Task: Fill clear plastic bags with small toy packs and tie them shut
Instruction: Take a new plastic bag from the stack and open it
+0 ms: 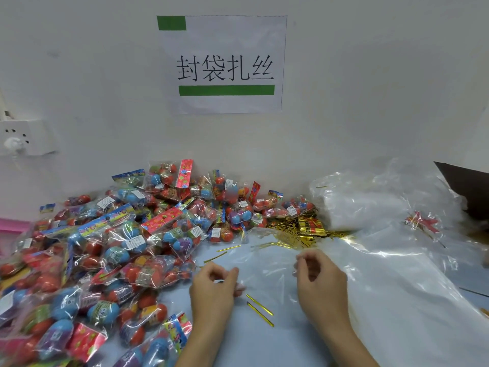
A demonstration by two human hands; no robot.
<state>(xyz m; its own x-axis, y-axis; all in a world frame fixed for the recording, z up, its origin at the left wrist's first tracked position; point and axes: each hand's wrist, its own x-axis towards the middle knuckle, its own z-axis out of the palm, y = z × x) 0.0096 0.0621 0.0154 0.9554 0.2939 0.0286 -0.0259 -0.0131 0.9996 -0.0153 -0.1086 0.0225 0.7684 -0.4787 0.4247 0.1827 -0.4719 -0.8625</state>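
A big heap of small toy packs [113, 247], clear sachets with red and blue balls and bright header cards, covers the left half of the table. A clear plastic bag [267, 260] lies flat in front of me. My left hand [214, 284] pinches its left edge with curled fingers. My right hand [317, 282] pinches its right edge. Two gold twist ties [259, 309] lie loose between my hands. A pile of gold twist ties [299, 229] sits behind the bag.
A stack of clear plastic bags [383, 207] is piled at the right. A dark cardboard flap [468, 186] juts in at the far right. A pink tray edge [13, 223] shows at the left. A paper sign [225, 64] hangs on the wall.
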